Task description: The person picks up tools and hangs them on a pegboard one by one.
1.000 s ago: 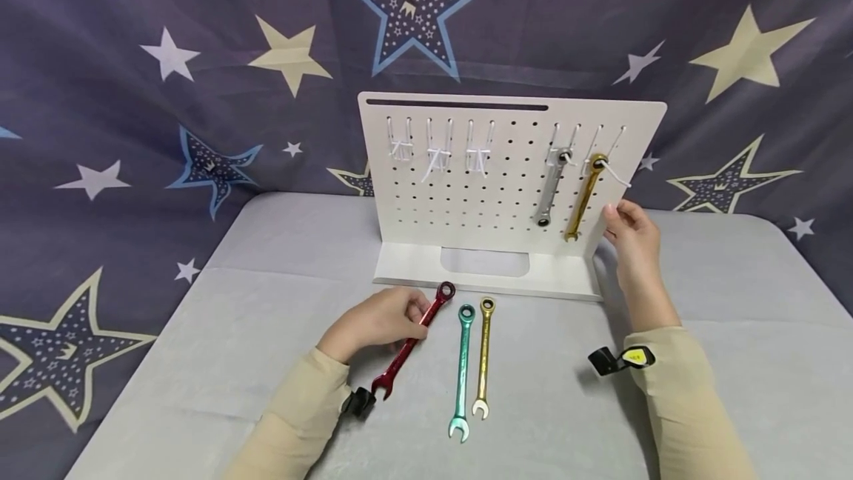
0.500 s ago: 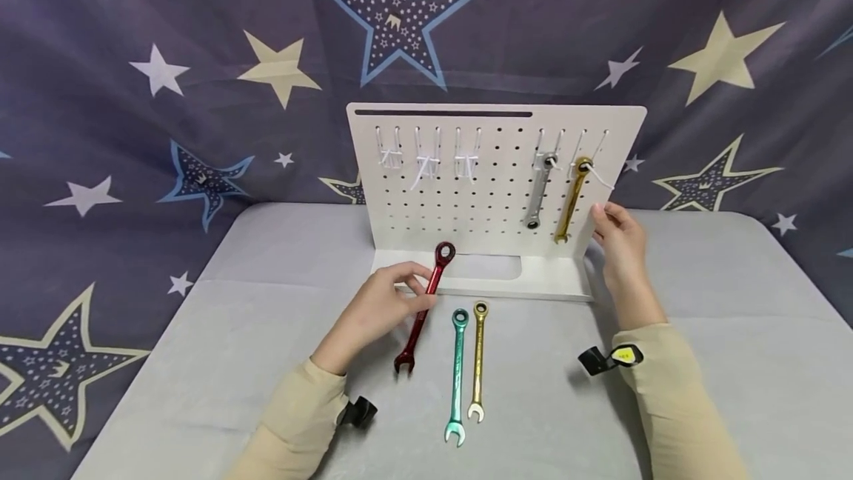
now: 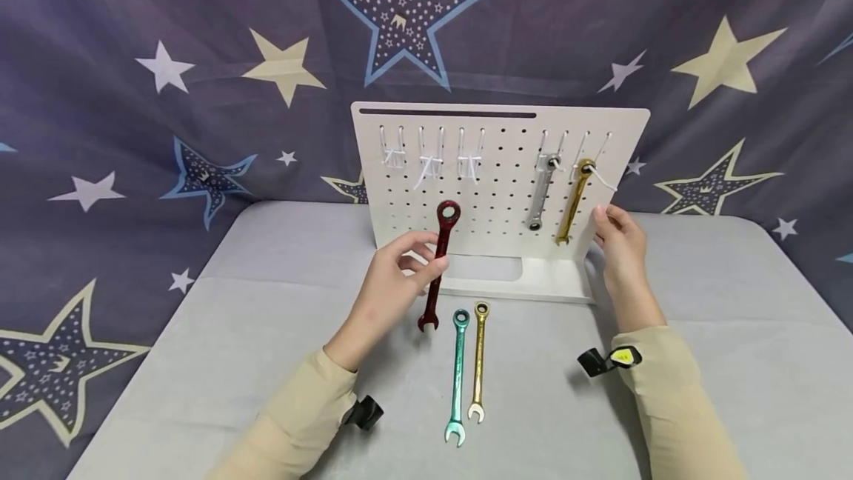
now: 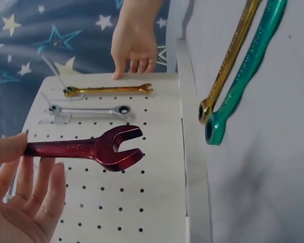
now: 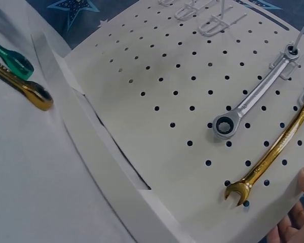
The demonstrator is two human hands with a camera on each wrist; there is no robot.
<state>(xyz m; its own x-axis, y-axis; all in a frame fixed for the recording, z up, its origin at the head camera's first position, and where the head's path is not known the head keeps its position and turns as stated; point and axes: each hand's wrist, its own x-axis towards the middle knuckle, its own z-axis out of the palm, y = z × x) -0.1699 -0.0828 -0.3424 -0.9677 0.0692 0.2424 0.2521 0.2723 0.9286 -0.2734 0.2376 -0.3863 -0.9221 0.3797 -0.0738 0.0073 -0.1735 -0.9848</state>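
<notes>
My left hand (image 3: 393,284) pinches a red wrench (image 3: 436,272) by its shaft, raised off the table before the pegboard, ring end up and open jaw down. In the left wrist view the red wrench (image 4: 91,149) stands apart from the board face. The right hand (image 3: 623,247) holds the right edge of the white pegboard (image 3: 466,221) between thumb and fingers. A silver wrench (image 3: 543,195) and a gold wrench (image 3: 574,202) hang on hooks at the board's right side.
A green wrench (image 3: 458,376) and another gold wrench (image 3: 479,361) lie side by side on the grey table (image 3: 533,391) before the board's base. Several white hooks (image 3: 431,161) at the board's upper left hold nothing. A starry cloth (image 3: 220,95) hangs behind.
My left hand has lifted the red wrench off the table, carrying it up and forward and turning it nearer upright. The right hand keeps its hold on the board's edge.
</notes>
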